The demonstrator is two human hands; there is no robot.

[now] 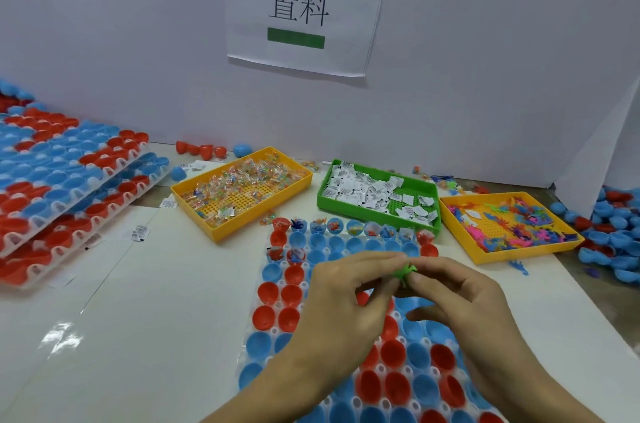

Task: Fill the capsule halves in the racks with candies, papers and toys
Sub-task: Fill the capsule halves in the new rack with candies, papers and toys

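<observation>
Left hand (349,298) and right hand (460,298) both pinching one green toy (403,272) — above the capsule rack (277,287)

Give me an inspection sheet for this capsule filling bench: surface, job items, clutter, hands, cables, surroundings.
Surface: white table, glossy.
Job's things: rack of red and blue capsule halves in front, only the far row and a few behind it filled; left yellow tray of candies; green tray of papers; right yellow tray of toys; stacked racks at left.
Clutter: stray papers and loose capsule halves on the table; pile of halves at right.
Hands: left hand and right hand together pinch a green toy over the rack.
Cables: nothing seen.
Surroundings: white wall with a paper sign.
</observation>
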